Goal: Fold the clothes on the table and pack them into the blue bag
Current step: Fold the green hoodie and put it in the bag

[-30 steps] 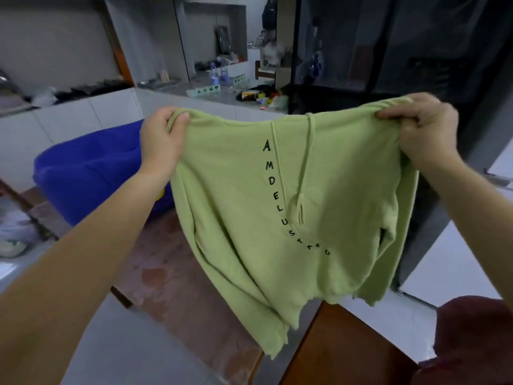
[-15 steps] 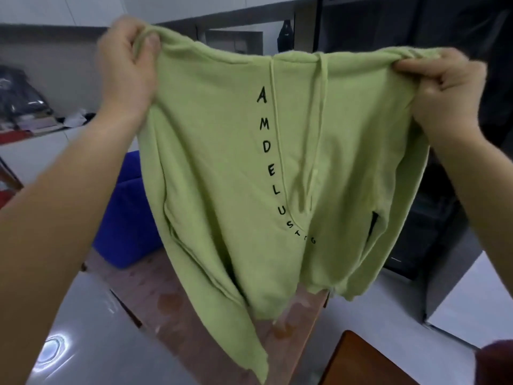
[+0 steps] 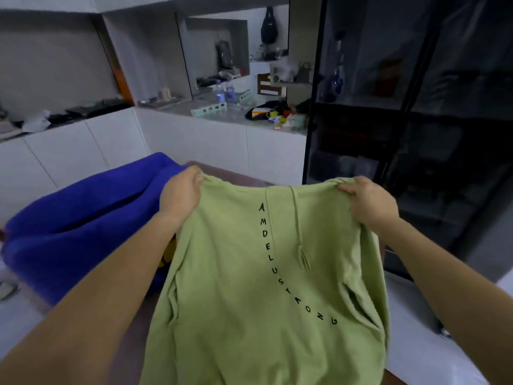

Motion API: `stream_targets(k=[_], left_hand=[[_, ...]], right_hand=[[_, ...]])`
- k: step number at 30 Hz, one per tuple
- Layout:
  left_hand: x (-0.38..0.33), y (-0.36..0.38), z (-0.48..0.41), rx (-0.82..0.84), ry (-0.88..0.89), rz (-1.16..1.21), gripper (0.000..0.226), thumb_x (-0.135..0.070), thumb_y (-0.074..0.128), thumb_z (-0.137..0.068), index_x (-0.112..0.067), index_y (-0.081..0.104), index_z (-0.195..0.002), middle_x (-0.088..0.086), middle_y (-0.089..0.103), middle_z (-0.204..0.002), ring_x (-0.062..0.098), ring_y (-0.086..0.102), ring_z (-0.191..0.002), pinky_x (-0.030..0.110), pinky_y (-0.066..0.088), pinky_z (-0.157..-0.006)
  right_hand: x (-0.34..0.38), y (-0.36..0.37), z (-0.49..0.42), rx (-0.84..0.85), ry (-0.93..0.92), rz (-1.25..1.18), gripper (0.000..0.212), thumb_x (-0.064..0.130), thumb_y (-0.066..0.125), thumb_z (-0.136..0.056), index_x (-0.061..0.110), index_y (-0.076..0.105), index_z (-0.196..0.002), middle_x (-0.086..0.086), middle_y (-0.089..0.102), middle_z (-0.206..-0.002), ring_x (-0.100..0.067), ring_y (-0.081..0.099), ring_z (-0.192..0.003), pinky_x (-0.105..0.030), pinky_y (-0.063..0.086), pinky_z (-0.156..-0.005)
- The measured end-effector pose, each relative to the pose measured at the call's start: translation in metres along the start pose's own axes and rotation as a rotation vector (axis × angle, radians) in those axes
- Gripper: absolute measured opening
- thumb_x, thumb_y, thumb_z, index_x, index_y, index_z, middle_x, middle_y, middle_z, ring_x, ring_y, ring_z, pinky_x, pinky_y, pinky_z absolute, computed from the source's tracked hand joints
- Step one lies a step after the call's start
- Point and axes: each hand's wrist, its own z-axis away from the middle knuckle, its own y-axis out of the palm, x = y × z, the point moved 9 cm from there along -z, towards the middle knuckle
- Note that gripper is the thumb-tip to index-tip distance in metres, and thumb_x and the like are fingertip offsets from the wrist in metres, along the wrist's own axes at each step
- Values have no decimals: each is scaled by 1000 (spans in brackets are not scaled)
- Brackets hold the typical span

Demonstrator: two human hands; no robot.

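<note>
One soft blue fabric bag (image 3: 83, 218) lies at left. The left hand (image 3: 180, 195) curls tight round one shoulder of the single light-green hooded sweatshirt (image 3: 236, 301) with black lettering. The right hand (image 3: 369, 201) bunches the other shoulder. The sweatshirt's hem possibly rests on the brown table (image 3: 230, 173).

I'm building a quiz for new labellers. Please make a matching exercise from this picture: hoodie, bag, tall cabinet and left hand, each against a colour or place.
1 hoodie
2 bag
3 tall cabinet
4 left hand

a dark, at the right
b green, with black letters
c grips the hoodie's top edge, on the bag's side
d blue, left of the hoodie

Pairs: 1-b, 2-d, 3-a, 4-c
</note>
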Motion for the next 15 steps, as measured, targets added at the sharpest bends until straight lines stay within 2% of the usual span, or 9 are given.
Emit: stream_targets(k=[3, 6, 8, 10, 12, 15], left_hand=[[22, 31, -31, -4, -62, -4, 19, -19, 44, -98, -8, 59, -104, 13, 65, -97, 34, 59, -90, 38, 42, -73], [44, 81, -55, 145, -141, -44, 28, -15, 46, -94, -15, 51, -122, 12, 59, -117, 34, 56, -105, 42, 45, -85], [50, 119, -58, 277, -135, -96, 46, -17, 54, -91, -15, 41, -135, 14, 50, -130, 35, 50, -116, 45, 44, -93], [48, 150, -52, 346, -82, -135, 53, -22, 58, -90, -14, 36, -138, 16, 46, -135, 37, 45, -122, 45, 41, -98], [52, 181, -35, 426, -59, -148, 55, -26, 56, -90, -15, 34, -140, 15, 44, -136, 37, 42, -125, 44, 38, -100], [67, 229, 3, 602, -7, -200, 63, -34, 54, -90, -20, 26, -144, 7, 36, -145, 32, 37, -129, 43, 38, -103]], right_hand=[[2, 29, -33, 26, 18, 19, 48, 14, 38, -94, 35, 46, -137, -1, 42, -137, -29, 53, -114, -39, 47, -87], [-3, 70, -53, 135, 86, 62, 46, 24, 37, -94, 41, 42, -137, -3, 35, -140, -31, 52, -113, -42, 42, -92], [-12, 98, -57, 200, 161, 156, 38, 32, 41, -94, 31, 54, -129, -4, 32, -143, -31, 48, -116, -43, 35, -97], [-17, 128, -52, 294, 225, 207, 33, 38, 45, -92, 20, 57, -116, -8, 35, -139, -31, 47, -115, -44, 33, -99], [-18, 160, -39, 422, 224, 266, 42, 44, 46, -92, 23, 53, -128, -11, 33, -140, -30, 46, -119, -45, 30, -104], [-16, 202, -16, 572, 155, 350, 55, 48, 45, -92, 37, 29, -144, -12, 26, -146, -31, 41, -127, -48, 21, -112]])
